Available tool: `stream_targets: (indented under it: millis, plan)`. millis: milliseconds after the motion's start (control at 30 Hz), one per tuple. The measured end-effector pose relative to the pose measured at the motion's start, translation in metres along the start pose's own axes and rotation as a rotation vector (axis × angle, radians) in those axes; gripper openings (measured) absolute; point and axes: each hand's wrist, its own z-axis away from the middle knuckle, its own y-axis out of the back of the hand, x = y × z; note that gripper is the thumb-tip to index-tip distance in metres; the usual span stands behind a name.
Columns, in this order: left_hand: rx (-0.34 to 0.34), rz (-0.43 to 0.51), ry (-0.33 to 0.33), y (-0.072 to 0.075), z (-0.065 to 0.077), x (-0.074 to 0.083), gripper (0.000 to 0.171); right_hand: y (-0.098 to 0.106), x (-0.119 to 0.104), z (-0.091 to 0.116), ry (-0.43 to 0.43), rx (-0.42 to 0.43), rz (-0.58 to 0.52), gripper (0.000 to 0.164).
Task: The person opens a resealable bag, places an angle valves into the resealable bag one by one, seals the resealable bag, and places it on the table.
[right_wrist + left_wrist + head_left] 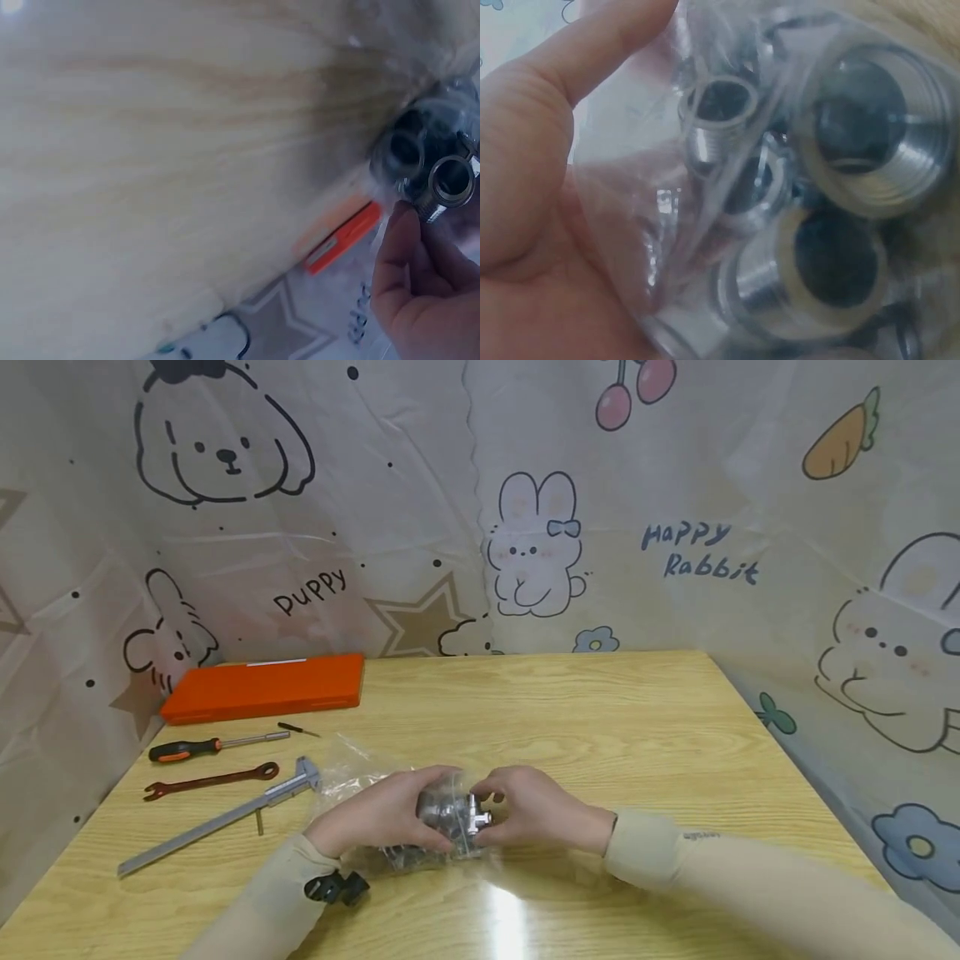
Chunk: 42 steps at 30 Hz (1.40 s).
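Note:
A clear plastic bag (347, 770) of metal fittings lies at the front middle of the table. My left hand (378, 814) grips it from the left, thumb and fingers spread round the bulge. Through the film in the left wrist view show threaded metal rings and sleeves (761, 289) with dark bores. At the bag's right end, my right hand (536, 806) pinches a shiny, tee-shaped metal pipe fitting (477, 817) between thumb and fingers. The right wrist view shows the fitting's round open end (452, 180) and ribbed thread just above the fingertips.
On the table's left lie a vernier caliper (225, 818), a reddish combination wrench (213, 782), a black-and-orange screwdriver (187, 749), a small thin black-handled tool (296, 728) and a short brass-coloured pin (259, 822). Behind them sits an orange case (262, 689). A printed curtain (420, 510) hangs behind.

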Motion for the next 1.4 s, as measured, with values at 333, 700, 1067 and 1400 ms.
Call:
stream_targets:
  millis: [333,700,1067,1400]
  plan:
    - [0.015,-0.047,-0.043,0.002,0.001,0.0,0.096,-0.019,-0.015,-0.016,0.08,0.016,0.156,0.043]
    - [0.023,-0.044,-0.04,0.003,0.002,0.001,0.099,-0.016,-0.013,-0.012,0.078,-0.013,0.176,0.048]
    - [-0.022,-0.038,-0.003,0.009,0.004,0.005,0.101,0.005,-0.022,0.033,-0.09,0.048,-0.283,0.018]
    - [-0.049,-0.094,-0.023,0.053,-0.011,0.009,0.054,-0.02,-0.044,0.035,-0.14,0.006,-0.367,0.021]
